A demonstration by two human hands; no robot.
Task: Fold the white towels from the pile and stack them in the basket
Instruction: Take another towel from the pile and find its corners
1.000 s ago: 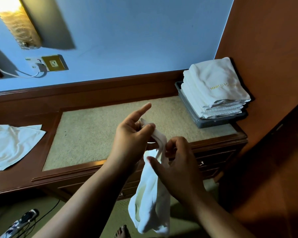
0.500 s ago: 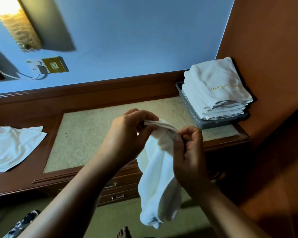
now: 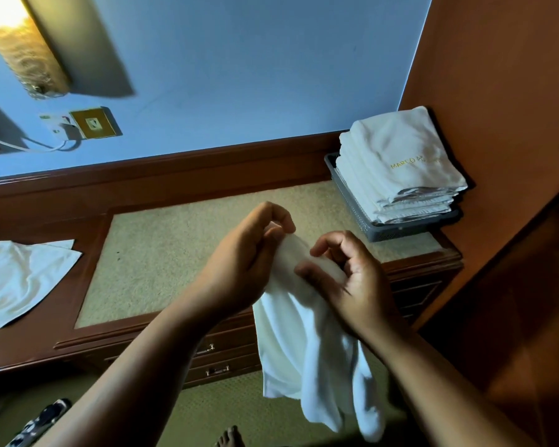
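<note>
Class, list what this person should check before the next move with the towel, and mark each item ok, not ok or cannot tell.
1. Left hand grips the towel top: ok.
2. Right hand pinches the towel: ok.
3. Towel opened flat: not ok, it hangs bunched.
4. Towel corners found: cannot tell.
5. Stack in the basket sits level: ok.
6. Pile in sight: ok.

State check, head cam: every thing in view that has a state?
held towel: unfolded, bunched, hanging
left-hand grip: pinching held towel's top
right-hand grip: pinching it too
basket: piled above rim with folded towels
loose towel: lying unfolded on the desk, left side
drawers: shut
wall lamp: lit
</note>
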